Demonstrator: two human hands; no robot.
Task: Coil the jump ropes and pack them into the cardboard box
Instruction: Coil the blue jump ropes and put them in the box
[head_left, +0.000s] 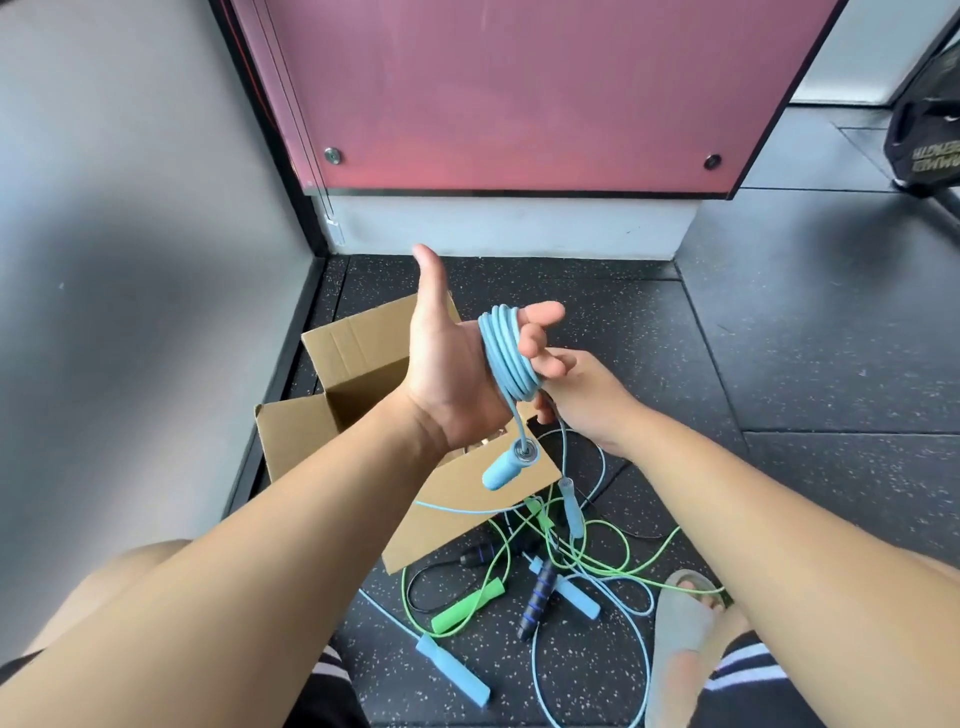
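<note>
A light blue jump rope (506, 358) is wound in several loops around the fingers of my left hand (447, 364), held palm up with the thumb raised. One blue handle (506, 465) of the rope dangles below that hand. My right hand (576, 395) pinches the rope's free strand just under the coil. The open cardboard box (358, 374) stands on the floor below my left hand, flaps spread. A tangle of green, blue and black jump ropes (550, 566) lies on the floor in front of the box.
A grey wall runs along the left, a pink panel (519, 93) stands behind the box. A black weight machine part (924, 140) sits at far right. My sandalled foot (685, 639) rests beside the rope tangle on the speckled black floor.
</note>
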